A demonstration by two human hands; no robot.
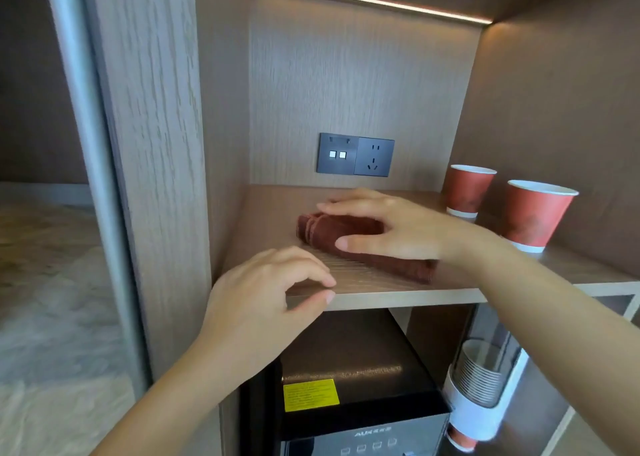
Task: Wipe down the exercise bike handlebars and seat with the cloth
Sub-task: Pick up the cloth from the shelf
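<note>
A folded dark red cloth (332, 230) lies on a wooden shelf (381, 294) inside a cabinet niche. My right hand (398, 227) lies over the cloth, with the fingers reaching across its far side and the thumb against its near side, so it clasps the cloth. My left hand (266, 296) is at the shelf's front edge, left of the cloth. Its fingers are loosely curled with the tips at the edge, and it holds nothing. No exercise bike is in view.
Two red paper cups (467, 189) (533, 213) stand at the shelf's right. A dark socket panel (355, 154) is on the back wall. Below the shelf sit a black appliance (346, 386) and a cup dispenser (478, 386). A wooden post (149, 144) bounds the niche on the left.
</note>
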